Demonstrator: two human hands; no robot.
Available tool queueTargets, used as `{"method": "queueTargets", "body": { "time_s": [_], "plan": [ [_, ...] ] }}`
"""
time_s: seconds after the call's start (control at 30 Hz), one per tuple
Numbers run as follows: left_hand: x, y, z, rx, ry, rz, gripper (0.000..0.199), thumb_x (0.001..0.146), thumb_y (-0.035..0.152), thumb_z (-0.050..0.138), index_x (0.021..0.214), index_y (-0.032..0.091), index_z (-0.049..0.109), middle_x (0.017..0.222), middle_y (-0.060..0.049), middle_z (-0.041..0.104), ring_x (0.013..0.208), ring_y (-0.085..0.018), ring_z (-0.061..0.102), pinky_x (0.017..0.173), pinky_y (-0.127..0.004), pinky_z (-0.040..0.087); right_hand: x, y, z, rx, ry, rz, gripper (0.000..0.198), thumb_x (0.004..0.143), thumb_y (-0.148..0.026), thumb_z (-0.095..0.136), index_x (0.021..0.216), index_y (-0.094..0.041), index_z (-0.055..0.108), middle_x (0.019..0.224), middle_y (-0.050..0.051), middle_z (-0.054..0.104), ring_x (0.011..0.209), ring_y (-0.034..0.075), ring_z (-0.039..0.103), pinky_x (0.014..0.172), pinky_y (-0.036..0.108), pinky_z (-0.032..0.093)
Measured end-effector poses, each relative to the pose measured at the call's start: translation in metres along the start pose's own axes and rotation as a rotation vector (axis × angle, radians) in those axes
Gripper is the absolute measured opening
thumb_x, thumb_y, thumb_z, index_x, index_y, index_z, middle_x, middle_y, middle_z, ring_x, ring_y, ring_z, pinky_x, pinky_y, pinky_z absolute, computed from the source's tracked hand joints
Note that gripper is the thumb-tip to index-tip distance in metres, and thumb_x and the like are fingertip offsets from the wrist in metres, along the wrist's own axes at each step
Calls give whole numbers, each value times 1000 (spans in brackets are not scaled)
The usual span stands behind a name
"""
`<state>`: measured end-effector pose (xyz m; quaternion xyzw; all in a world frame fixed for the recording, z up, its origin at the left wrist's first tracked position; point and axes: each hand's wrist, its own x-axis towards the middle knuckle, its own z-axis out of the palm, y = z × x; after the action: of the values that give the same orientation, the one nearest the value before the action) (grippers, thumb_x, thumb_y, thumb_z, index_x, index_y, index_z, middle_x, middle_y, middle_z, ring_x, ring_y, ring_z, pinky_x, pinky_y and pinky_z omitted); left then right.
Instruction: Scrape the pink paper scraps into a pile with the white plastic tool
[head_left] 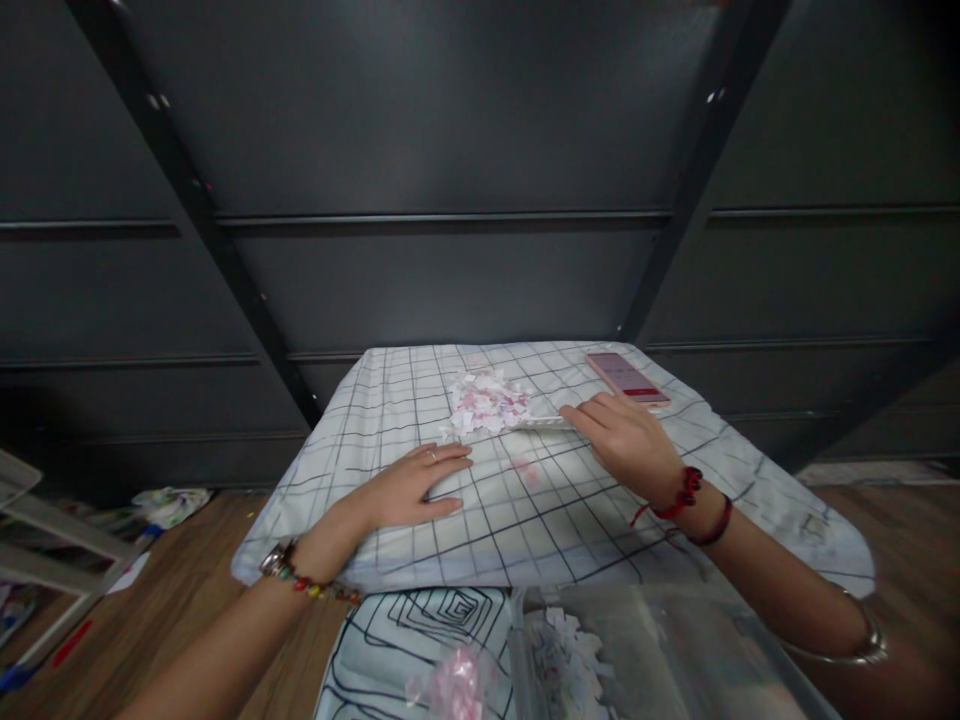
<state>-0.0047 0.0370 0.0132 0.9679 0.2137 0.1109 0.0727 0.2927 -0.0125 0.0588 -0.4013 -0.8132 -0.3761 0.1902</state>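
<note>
A right hand (pixel 626 452) pinches a thin white strip (pixel 546 422) beside pale scraps (pixel 486 402); the left hand (pixel 409 490) lies flat on checked cloth (pixel 487 535).

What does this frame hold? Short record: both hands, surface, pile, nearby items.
left_hand: palm down, fingers spread, on the checked cloth
right_hand: pinching a thin white item, its far end at the pile; exact identity unclear
pile: loose white and pink pieces on the cloth
phone: lying screen up, just beyond the right hand
clear bin: near side, pale pieces inside
pink bundle: left of bin
</note>
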Motion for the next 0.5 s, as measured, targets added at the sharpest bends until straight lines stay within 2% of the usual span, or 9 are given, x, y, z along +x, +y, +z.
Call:
{"method": "queueTargets", "body": {
  "time_s": [0.27,0.5],
  "plan": [
    [0,-1,1,-5,7,1,45,89,43,47,128,22,39,136,-9,39,123,-24,36,102,-42,29,-10,4,-3,137,-19,24,33,74,2,36,88,-13,61,69,4,59,68,16,46,62,28,34],
    [0,-1,0,-16,6,-1,45,89,43,46,128,23,39,136,-8,40,123,-24,36,102,-42,30,-10,3,-5,89,17,43,32,75,1,36,90,-12,61,68,5,58,68,17,45,63,29,35]
  ]
}}
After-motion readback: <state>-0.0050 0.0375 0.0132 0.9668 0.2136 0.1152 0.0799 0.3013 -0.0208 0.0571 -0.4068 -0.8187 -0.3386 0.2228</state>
